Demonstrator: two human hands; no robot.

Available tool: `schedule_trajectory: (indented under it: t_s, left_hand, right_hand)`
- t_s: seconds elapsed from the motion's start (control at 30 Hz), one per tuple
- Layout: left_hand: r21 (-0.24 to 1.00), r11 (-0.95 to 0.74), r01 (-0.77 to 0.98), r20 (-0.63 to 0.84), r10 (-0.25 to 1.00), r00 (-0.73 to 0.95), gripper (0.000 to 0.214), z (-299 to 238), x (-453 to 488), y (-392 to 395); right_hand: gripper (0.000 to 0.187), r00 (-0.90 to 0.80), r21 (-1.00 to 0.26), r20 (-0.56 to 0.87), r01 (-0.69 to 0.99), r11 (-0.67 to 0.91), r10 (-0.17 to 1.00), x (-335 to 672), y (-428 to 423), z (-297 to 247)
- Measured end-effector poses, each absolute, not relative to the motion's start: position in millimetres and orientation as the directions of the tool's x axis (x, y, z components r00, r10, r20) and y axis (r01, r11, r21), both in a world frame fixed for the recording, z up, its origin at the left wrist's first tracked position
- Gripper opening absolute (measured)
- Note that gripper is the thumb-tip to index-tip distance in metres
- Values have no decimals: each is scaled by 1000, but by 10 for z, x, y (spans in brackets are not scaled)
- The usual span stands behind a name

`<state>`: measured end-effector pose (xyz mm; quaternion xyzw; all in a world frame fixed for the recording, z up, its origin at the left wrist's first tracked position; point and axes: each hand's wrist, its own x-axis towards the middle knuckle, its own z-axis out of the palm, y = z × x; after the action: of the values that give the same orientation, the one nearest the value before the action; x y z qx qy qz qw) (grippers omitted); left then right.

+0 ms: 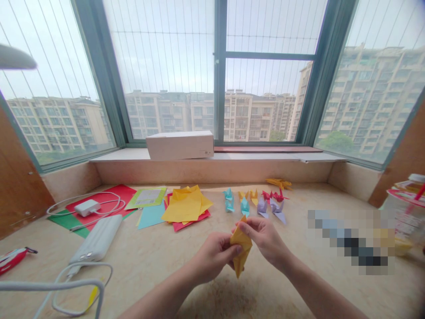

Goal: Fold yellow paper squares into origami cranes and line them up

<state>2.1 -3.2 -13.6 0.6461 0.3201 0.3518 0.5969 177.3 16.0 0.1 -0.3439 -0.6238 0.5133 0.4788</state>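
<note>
1. Nearest, the left hand [212,257] and right hand [264,237] both pinch a half-folded yellow paper [241,248] above the table [159,261]; fingers closed on it, the model apparently unfinished.
2. Beyond, finished paper cranes [262,201] stand in a row.
3. Farther left, a stack of unfolded sheets [184,206] suggests more folding remains.

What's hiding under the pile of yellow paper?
Under the yellow paper pile a red sheet peeks out at the front and right edges. A light blue sheet lies beside it on the left. How far either reaches underneath, or what else is there, is covered.
</note>
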Motion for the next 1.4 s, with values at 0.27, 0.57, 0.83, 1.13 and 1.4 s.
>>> schedule_trajectory:
  t_s: [0.27,0.57,0.83,1.13,1.4]
  left_hand:
    - [993,-113,25,84,850,521,43,-240,74,-26]
    - [992,-126,-15,118,875,469,40,-215,51,-8]
    - [989,-145,30,117,890,441,40,-123,16,-9]
    - [987,-155,-28,156,932,328,38,48,-40,-2]
    - [987,-158,-31,161,952,260,42,30,-75,67]
  right_hand:
    - [41,-304,-958,279,-28,284,911,1766,124,13]
    - [39,-347,-946,304,4,326,887,1798,162,48]
    - [33,-388,-946,298,3,325,872,1804,155,56]
    - [45,-228,-931,358,-18,364,905,1798,221,-49]
    - [22,-292,-690,600,282,666,745,1821,192,-73]
